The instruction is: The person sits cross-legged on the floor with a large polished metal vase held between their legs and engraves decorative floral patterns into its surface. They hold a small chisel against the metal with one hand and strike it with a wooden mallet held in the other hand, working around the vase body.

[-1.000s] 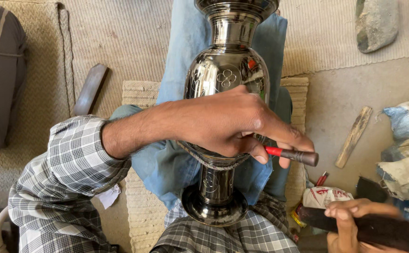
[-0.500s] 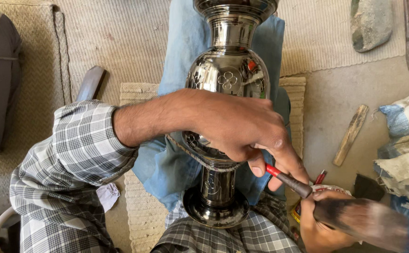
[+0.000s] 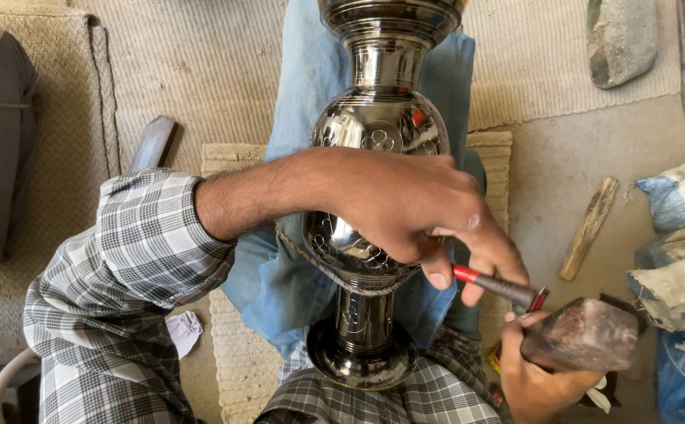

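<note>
Fingers (image 3: 468, 259) of the left hand (image 3: 405, 208) pinch a thin red-and-dark metal punch (image 3: 495, 284), its tip angled down toward the right, beside the belly of a tall polished dark metal vase with engraved flowers (image 3: 374, 133). That vase lies lengthwise on a blue cloth (image 3: 311, 86) across the person's lap, base toward the body. Lower right, the right hand (image 3: 542, 377) is clenched around a dark blocky hammer head (image 3: 586, 334), which sits just beside the punch's upper end. A flat wooden stick (image 3: 588, 228) lies on the floor to the right.
</note>
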